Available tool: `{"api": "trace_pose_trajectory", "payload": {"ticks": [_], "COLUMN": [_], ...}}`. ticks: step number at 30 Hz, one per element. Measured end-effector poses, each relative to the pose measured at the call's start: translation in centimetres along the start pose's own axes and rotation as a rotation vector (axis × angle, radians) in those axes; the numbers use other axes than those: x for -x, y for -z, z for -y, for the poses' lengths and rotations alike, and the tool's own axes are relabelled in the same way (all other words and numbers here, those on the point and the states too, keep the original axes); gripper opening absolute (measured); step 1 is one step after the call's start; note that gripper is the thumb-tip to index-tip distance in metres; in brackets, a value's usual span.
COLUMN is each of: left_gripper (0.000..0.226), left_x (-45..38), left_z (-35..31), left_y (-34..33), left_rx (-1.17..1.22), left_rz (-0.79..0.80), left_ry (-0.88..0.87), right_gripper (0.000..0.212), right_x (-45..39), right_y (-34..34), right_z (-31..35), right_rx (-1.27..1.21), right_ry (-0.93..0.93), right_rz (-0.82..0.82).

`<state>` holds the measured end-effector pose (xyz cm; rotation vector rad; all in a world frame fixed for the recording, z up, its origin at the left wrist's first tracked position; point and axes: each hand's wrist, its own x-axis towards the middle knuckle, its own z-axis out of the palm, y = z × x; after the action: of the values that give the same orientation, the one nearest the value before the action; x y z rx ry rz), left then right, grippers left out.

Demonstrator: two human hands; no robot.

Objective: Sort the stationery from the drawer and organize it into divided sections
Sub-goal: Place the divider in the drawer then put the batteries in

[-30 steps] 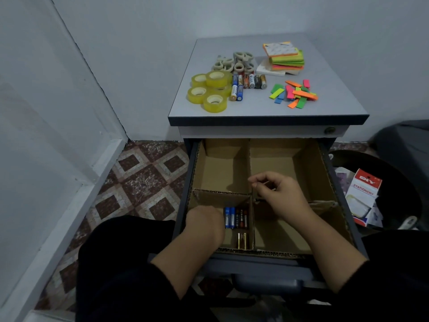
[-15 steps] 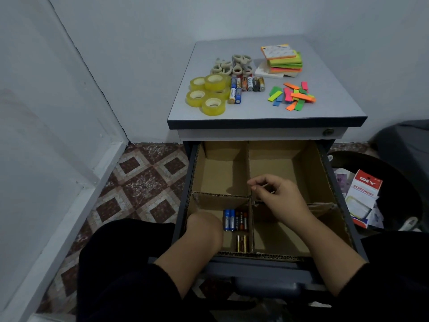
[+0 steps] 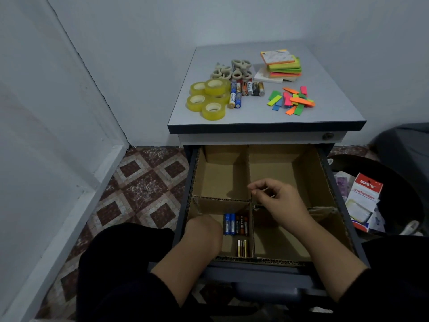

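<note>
Drawer point(image 3: 325, 163) of the grey cabinet point(image 3: 267, 117) is pulled fully out and lined with a cardboard divider point(image 3: 251, 173) forming four sections. Both rear sections show bare cardboard floors. Room in the near-right section is partly taken up by the right forearm; its cross wall sags at the right end.

Right hand point(image 3: 276, 198) hangs over the divider crossing, fingers curled inward, thumb and forefinger closed on a thin item too small to identify. Left hand point(image 3: 202, 231) is lowered into the near-left section, knuckles up; its fingers are hidden, so its grip cannot be told.

Batteries in the drawer point(image 3: 235, 224) lie in the near-left section, just right of the left hand, side by side with long axes running front to back; smaller ones point(image 3: 242, 248) lie nearer the front wall, same orientation.

On the cabinet top: tape rolls point(image 3: 207, 98), sticky-note pads point(image 3: 282, 65), page flags point(image 3: 292, 101), more batteries point(image 3: 246, 90), long axes front to back.
</note>
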<state>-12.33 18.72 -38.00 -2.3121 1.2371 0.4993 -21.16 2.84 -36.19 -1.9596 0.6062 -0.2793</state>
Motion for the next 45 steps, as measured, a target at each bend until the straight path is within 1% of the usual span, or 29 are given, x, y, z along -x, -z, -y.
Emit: {"api": "trace_pose_trajectory", "payload": {"ticks": [2,5,8,11,13,14,15,18,20,21,23,24,25,26,28,31,34,37,40,42,45], "left_gripper": [0.031,0.029,0.025,0.016,0.015,0.016,0.018,0.022,0.026,0.027,0.026,0.025,0.024,0.025,0.027,0.029,0.030,0.027,0.020,0.017,0.012], "left_x": [-0.1,0.1,0.1,0.2,0.4,0.6,0.8,0.5,-1.0,-1.8,-3.2,-3.9,-4.6,-5.2,-6.0,-6.7,-7.1,-7.1,-7.0,-7.2,-7.0], "left_z": [0.1,0.4,0.7,1.0,1.4,1.6,1.9,2.9,3.6,3.9,4.4,4.7,4.9,5.1,5.3,5.4,5.3,5.0,4.6,4.5,4.4], "left_y": [0.0,0.3,1.1,3.9,6.1,7.0,7.8,10.0,11.5,12.3,13.8,14.4,15.0,15.4,16.4,17.1,17.1,16.8,15.8,15.2,14.8], "left_rx": [0.038,0.095,0.190,0.319,0.456,0.535,0.612,0.765,0.752,0.715,0.605,0.535,0.465,0.407,0.328,0.265,0.219,0.238,0.235,0.217,0.223], "left_rz": [-0.017,-0.077,-0.107,-0.094,-0.155,-0.233,-0.346,-0.778,-1.012,-1.103,-1.241,-1.283,-1.290,-1.259,-1.149,-1.030,-0.994,-1.049,-1.206,-1.251,-1.282], "left_ry": [0.010,-0.048,-0.055,-0.012,0.035,0.052,0.061,0.088,0.129,0.145,0.159,0.177,0.206,0.233,0.240,0.225,0.236,0.231,0.224,0.211,0.181], "right_gripper": [0.020,0.022,0.027,0.027,0.023,0.023,0.023,0.029,0.032,0.033,0.036,0.039,0.041,0.043,0.045,0.045,0.043,0.037,0.029,0.030,0.029], "right_x": [0.0,-0.1,0.0,0.2,0.1,-0.2,-0.5,-2.4,-4.2,-5.1,-7.1,-8.2,-9.2,-10.1,-11.6,-12.5,-13.0,-13.1,-12.6,-12.2,-11.7], "right_y": [0.0,0.0,-0.1,-0.1,0.1,0.3,0.4,1.0,1.3,1.5,1.8,1.9,2.1,2.2,2.5,2.8,2.9,3.0,3.0,2.9,2.8], "right_z": [0.0,-0.1,-0.1,0.2,0.7,1.0,1.4,3.2,4.7,5.5,7.0,7.7,8.2,8.6,9.1,9.1,8.7,8.0,7.2,6.9,6.8], "right_rx": [-0.004,0.006,0.061,0.127,0.209,0.257,0.297,0.408,0.471,0.494,0.543,0.581,0.632,0.687,0.762,0.812,0.865,0.842,0.813,0.802,0.798], "right_ry": [-0.006,-0.007,0.040,0.125,0.244,0.321,0.385,0.470,0.480,0.485,0.490,0.488,0.480,0.470,0.453,0.411,0.400,0.485,0.632,0.693,0.708], "right_rz": [0.003,0.002,-0.006,-0.102,-0.229,-0.291,-0.340,-0.426,-0.453,-0.457,-0.442,-0.424,-0.400,-0.376,-0.336,-0.274,-0.252,-0.332,-0.427,-0.429,-0.431]}}
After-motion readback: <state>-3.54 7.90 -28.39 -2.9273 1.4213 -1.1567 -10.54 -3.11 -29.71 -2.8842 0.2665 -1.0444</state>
